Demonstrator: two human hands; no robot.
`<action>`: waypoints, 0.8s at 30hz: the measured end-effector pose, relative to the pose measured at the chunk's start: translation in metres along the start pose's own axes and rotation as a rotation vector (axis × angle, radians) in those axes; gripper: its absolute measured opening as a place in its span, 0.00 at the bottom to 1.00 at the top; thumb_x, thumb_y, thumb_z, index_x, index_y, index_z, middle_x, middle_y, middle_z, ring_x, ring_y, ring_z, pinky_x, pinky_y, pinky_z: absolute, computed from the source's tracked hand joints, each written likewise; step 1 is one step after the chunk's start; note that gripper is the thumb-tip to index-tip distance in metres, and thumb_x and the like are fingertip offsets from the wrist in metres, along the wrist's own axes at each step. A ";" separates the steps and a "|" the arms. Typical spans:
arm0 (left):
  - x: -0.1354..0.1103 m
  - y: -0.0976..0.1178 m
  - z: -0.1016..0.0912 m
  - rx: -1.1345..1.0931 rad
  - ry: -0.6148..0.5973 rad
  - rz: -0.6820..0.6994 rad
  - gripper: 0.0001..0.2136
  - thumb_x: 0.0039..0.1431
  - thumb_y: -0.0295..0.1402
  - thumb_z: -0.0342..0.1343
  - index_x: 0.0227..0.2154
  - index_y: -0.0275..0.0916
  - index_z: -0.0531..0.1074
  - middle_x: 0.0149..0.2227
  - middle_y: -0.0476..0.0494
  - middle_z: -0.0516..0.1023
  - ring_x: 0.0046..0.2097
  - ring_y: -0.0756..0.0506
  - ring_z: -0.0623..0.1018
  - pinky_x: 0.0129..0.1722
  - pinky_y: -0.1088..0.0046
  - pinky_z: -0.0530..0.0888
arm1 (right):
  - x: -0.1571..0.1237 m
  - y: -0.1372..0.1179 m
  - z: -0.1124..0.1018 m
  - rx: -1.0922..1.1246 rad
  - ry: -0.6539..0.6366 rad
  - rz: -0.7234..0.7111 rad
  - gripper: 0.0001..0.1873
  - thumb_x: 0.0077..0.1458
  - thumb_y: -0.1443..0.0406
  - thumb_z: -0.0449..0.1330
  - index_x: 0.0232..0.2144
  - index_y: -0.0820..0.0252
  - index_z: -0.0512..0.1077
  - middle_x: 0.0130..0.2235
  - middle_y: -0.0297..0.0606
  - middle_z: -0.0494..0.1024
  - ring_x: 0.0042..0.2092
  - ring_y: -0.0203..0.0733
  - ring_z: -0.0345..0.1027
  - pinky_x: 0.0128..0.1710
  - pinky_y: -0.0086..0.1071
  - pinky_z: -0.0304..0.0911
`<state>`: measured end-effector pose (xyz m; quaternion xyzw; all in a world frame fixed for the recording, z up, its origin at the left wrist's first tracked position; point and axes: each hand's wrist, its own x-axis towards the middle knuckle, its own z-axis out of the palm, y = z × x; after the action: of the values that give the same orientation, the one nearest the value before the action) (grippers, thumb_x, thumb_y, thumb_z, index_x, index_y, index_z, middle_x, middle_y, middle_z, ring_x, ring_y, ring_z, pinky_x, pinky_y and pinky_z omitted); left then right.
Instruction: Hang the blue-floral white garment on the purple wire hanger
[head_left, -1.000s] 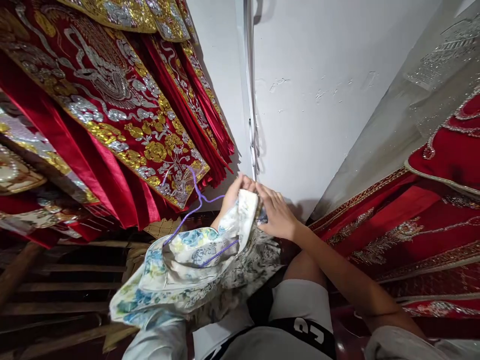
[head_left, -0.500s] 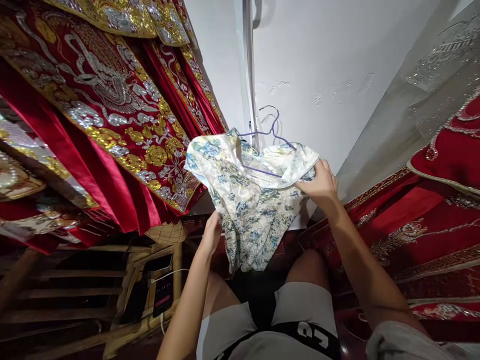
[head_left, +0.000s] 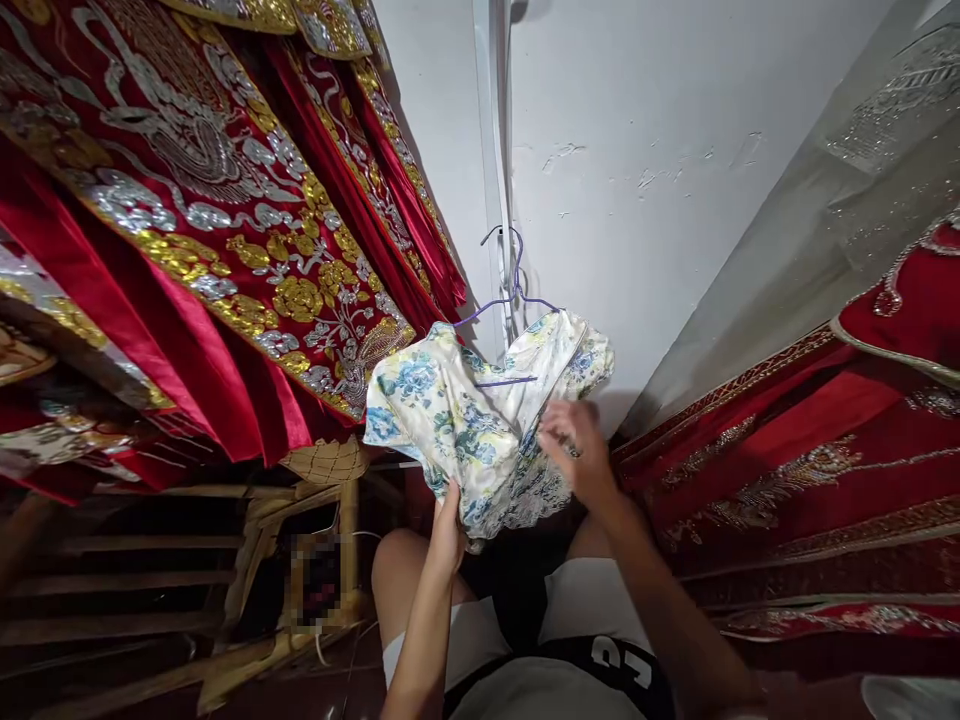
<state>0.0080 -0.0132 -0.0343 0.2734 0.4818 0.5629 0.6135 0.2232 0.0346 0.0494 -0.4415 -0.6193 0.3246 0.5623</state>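
A white floral blouse (head_left: 480,440) with blue and yellow flowers hangs on a thin purple hanger (head_left: 517,290), whose hook points up in front of the wall. My left hand (head_left: 448,530) grips the blouse low on its left side, thumb on the front and the other fingers hidden behind the cloth. In front of the right part of the blouse is my right hand (head_left: 581,445), blurred by motion. Its thumb and curled fingers are apart, and I see nothing held between them.
Red embroidered garments (head_left: 300,250) with gold and silver sequins hang at left. More red garments (head_left: 750,450) and a clear plastic cover (head_left: 795,210) are at right. A metal pole (head_left: 491,130) stands by the white wall. At lower left is a bamboo chair (head_left: 247,560).
My right hand has left the blouse's right shoulder and moved inward and down. The hanger has shifted left. The blouse is more bunched, and my left hand sits lower and further right.
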 end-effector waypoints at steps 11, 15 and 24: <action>-0.022 0.029 0.015 -0.024 0.062 -0.007 0.35 0.37 0.48 0.74 0.52 0.46 0.77 0.52 0.40 0.82 0.62 0.32 0.74 0.65 0.52 0.69 | -0.027 0.022 0.053 0.466 -0.190 0.480 0.27 0.58 0.39 0.56 0.31 0.56 0.65 0.20 0.27 0.63 0.21 0.33 0.50 0.23 0.30 0.47; -0.025 0.027 0.020 -0.052 0.114 -0.055 0.36 0.36 0.45 0.75 0.52 0.41 0.77 0.52 0.37 0.82 0.62 0.32 0.75 0.66 0.51 0.66 | -0.024 0.019 0.050 0.506 -0.207 0.480 0.22 0.55 0.46 0.62 0.26 0.56 0.63 0.19 0.25 0.60 0.22 0.30 0.47 0.23 0.28 0.45; -0.024 0.028 0.022 0.083 0.045 0.015 0.38 0.39 0.47 0.74 0.55 0.37 0.74 0.52 0.35 0.81 0.61 0.32 0.75 0.66 0.55 0.65 | -0.028 0.020 0.048 0.506 -0.118 0.533 0.16 0.53 0.53 0.59 0.23 0.57 0.66 0.17 0.27 0.61 0.20 0.31 0.49 0.22 0.29 0.43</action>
<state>0.0182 -0.0255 0.0057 0.2898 0.5163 0.5529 0.5863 0.1795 0.0216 0.0120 -0.4149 -0.4142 0.6271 0.5128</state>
